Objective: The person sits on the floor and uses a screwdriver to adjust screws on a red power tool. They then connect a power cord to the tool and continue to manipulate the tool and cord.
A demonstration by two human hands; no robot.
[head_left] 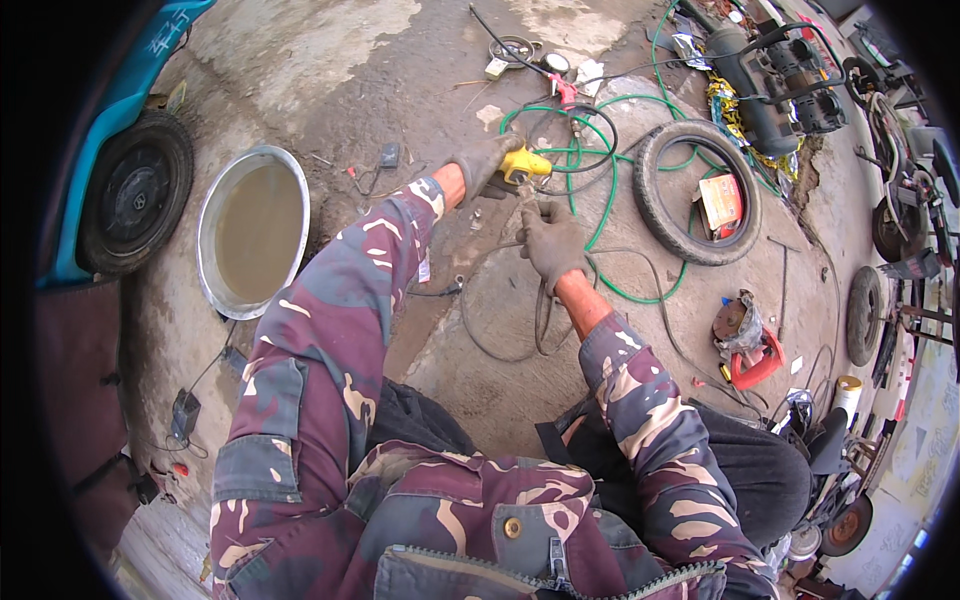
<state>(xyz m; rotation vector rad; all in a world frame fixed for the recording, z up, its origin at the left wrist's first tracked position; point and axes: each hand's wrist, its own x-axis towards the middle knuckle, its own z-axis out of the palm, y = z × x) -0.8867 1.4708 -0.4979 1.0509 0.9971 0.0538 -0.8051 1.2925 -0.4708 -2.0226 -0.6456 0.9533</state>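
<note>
Compressor: dark lump with a tank, way out beyond the right hand and off to its right.
Metal basin: murky liquid inside, well left of the left hand, so no real bother.
Loose tyre: lay flat, right of the right hand, with a carton in its ring.
Red-handled cutter: right of and back from the right hand, well apart.
Yellow power tool: in the left hand, just above the right one. Probably hard plastic, light-to-middling, maybe slick with wet gloves; I'd have grabbed it round the body and kept off the working end.
Grip: left hand curled round the tool's rear; right hand mostly closed at some small drab bit below it, couldn't tell if it held that.
Green hose: looped just past both hands, main snag imo.
Dark cord: trailed just below the right hand, easy to catch.
</note>
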